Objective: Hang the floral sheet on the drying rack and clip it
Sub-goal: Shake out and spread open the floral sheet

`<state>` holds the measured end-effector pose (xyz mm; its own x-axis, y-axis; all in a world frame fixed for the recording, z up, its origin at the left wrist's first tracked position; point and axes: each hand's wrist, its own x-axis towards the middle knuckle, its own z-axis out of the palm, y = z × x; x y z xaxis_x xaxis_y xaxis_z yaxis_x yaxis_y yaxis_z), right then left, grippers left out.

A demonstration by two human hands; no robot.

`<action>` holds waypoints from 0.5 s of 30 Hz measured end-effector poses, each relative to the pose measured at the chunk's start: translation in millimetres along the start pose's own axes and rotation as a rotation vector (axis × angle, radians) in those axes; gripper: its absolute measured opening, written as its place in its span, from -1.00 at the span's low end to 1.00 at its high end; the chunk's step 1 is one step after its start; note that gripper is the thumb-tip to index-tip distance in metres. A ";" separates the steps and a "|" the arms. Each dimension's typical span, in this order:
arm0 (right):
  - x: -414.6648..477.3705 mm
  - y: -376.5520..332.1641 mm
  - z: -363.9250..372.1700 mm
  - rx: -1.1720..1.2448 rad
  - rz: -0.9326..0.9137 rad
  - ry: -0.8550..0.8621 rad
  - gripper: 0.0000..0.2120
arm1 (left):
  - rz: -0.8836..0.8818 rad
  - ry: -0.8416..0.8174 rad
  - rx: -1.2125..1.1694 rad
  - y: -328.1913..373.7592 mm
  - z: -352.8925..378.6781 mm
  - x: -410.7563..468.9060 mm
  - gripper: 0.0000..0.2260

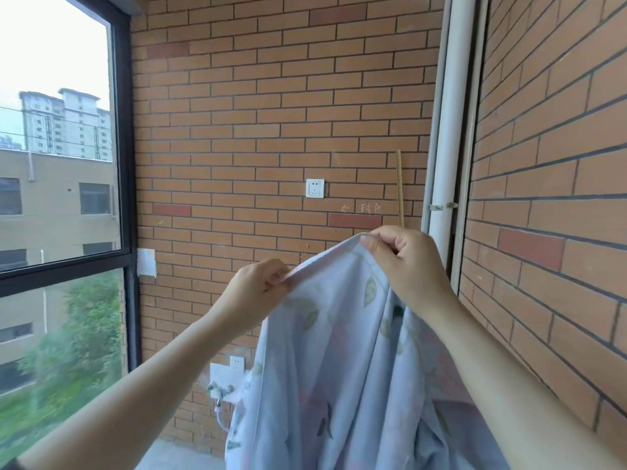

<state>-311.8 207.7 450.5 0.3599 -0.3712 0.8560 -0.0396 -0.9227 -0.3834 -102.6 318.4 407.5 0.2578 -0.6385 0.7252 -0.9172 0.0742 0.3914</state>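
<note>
Head view: the floral sheet (339, 368), pale blue with leaf and pink flower prints, is held up in the air in front of the person, its top hem stretched between the two hands and the rest hanging in loose folds that run out of the bottom of the picture. The left hand (251, 293) pinches the hem with curled fingers at the lower end of the span. The right hand (407, 262) grips it higher up with fingers folded over the edge, so the hem slopes upward to the right. No drying rack and no clips show from here, so the sheet is not yet hung. Behind the cloth stands a brick wall (271, 96) with a white socket (315, 188), a thin wooden stick (399, 188) leaning near a white pipe (444, 130), and lower down a second socket (237, 363) beside a small tap fitting (220, 391). A large window (57, 130) fills the left side. The risks seem to lie in the cloth's bulk. Only a short run of hem is held, so the weight below could pull it out of the left hand's light pinch. The trailing folds may drag on the floor or snag the tap fitting. If the hem goes over a bar bunched as it is now, it would likely hang crooked and slide off before a clip holds it.
</note>
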 end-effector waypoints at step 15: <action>6.2 38.7 -50.2 -0.144 0.045 0.208 -0.54 | -0.406 0.163 -0.163 -34.9 4.4 -3.9 -0.88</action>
<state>-358.0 164.4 458.4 0.1562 -0.4119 0.8977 -0.1893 -0.9045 -0.3821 -72.9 314.9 388.5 0.6424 -0.5133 0.5691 -0.6760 -0.0296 0.7363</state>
